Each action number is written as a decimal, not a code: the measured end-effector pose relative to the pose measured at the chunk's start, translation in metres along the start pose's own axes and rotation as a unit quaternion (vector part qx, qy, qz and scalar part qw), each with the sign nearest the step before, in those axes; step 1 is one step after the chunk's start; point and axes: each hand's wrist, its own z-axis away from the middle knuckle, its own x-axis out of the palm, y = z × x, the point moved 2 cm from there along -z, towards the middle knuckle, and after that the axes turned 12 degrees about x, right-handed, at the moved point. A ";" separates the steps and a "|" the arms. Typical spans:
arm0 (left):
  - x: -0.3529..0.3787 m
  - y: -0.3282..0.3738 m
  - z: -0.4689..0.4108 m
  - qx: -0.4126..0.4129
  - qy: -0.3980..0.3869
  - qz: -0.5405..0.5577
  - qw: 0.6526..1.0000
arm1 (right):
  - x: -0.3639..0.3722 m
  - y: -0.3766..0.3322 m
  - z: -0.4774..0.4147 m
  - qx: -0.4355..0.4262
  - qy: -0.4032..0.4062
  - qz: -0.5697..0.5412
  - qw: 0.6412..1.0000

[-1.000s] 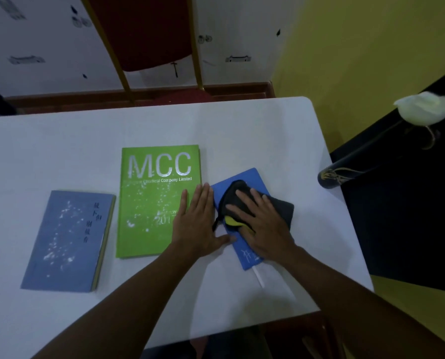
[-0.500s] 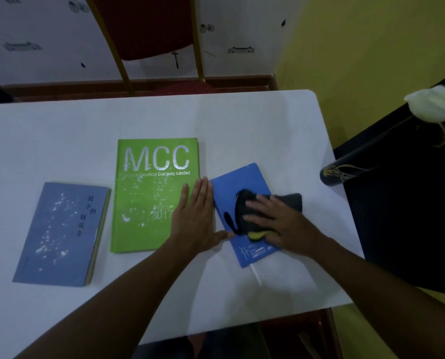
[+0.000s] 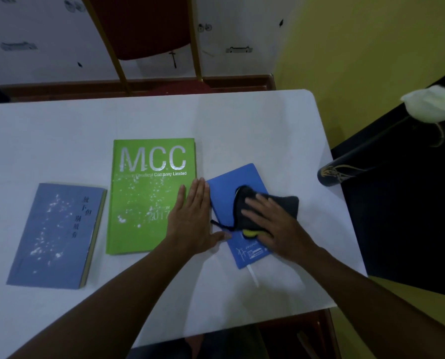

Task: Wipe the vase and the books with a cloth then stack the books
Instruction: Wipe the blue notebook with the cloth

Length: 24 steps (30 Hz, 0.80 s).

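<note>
Head cam: right hand (image 3: 278, 226) is flat, fingers spread, pressing a dark cloth (image 3: 265, 206) onto the small blue book (image 3: 229, 193) near the white table (image 3: 242, 120) edge. Left hand (image 3: 192, 218) lies open and flat across the green MCC book's (image 3: 148, 195) corner, thumb touching the blue one. Pale blue book (image 3: 58, 234) sits far left, speckled white. Dark vase (image 3: 345, 172) lies tilted off the right side.

Both forearms are bare from the lower edge of the view to the wrists, with no sleeve, watch, bracelet or glove on them, and the left hand (image 3: 190, 224) and the right hand (image 3: 278, 226) show no rings on their visible fingers.
</note>
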 end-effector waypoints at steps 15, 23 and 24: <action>-0.002 -0.001 0.000 0.015 -0.029 0.010 0.999 | 0.022 -0.030 0.053 -0.054 -0.070 0.003 0.996; -0.002 -0.001 -0.002 0.007 -0.024 0.030 0.999 | -0.004 -0.014 -0.036 -0.011 0.003 0.016 1.000; -0.002 0.000 -0.002 0.006 -0.024 0.034 0.999 | -0.005 -0.022 -0.055 0.023 0.010 0.032 0.999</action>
